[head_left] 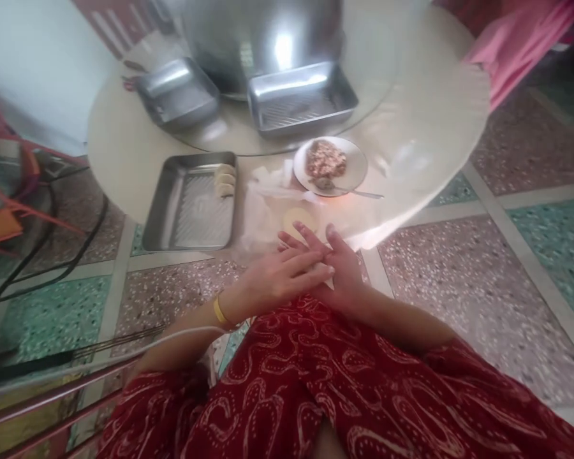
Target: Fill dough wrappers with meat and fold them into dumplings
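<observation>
My left hand (282, 277) lies flat across my right hand (337, 271), pressed palm to palm just off the near edge of the round table (425, 121). A pale bit of dough (329, 282) peeks out between the palms. A round dough wrapper (299, 220) lies on the table just beyond my fingertips. Past it stands a white plate (356, 166) with brown minced filling (325, 159) and a spoon (344, 189). To the left, a steel tray (191, 204) holds a few folded dumplings (224, 180) at its far right corner.
Two more steel trays (301, 95) (176, 95) and a big steel pot (263, 38) stand on a glass turntable at the table's far side. Pink cloth (521, 44) hangs at the right. Black cables (48, 255) run over the terrazzo floor on the left.
</observation>
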Demonstrator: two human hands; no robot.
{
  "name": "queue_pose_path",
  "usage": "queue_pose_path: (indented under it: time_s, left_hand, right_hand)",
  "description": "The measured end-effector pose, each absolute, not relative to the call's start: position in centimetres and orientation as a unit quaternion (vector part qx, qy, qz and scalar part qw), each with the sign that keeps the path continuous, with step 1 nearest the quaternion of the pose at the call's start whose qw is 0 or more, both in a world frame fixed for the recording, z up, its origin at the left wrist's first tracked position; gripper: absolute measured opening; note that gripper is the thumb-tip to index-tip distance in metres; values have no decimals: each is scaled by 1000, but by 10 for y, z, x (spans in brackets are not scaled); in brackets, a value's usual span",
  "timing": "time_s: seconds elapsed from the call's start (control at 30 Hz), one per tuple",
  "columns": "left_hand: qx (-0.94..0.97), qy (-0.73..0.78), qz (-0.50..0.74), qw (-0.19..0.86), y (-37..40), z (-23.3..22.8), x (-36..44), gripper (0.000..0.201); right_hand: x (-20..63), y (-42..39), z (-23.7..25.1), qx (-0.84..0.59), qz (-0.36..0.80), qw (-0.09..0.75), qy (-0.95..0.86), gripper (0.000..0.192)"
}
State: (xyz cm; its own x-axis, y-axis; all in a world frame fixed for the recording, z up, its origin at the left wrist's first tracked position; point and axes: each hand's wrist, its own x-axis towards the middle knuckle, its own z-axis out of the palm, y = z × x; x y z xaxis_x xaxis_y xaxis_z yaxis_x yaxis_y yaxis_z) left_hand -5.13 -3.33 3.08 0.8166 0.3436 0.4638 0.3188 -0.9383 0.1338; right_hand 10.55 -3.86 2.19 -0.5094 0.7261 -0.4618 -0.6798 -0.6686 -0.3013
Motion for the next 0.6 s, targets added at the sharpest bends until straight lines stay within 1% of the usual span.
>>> queue_pose_path:
  time_s: [0.07,0.13,0.2,0.27,0.37,0.5,0.6]
  left_hand:
    - [941,194,275,27,-34,33,-65,29]
    - [918,232,314,62,-32,34,-83,27]
    - [888,278,351,103,-26,35,-104,26]
    - [864,331,362,114,-14,38,-130,27]
    - [839,413,345,87,12,42,-172,26]
    - [842,460,274,62,54,33,-211,24]
    - [858,455,228,67,79,15,-219,24]
  right_hand:
    - [91,-33,26,-282,876,387,-62,54]
    - [77,-27,29,-273,883,373,-82,54]
    - [66,-21,30,-264,882,379,-95,54]
    - [60,-16,28,-273,869,399,-110,54]
    - [67,-10,18,-307,816,461,-169,55]
    - [89,-6,0,-348,671,586,-291,52]
    - [103,-7,-10,-392,584,621,-346,50]
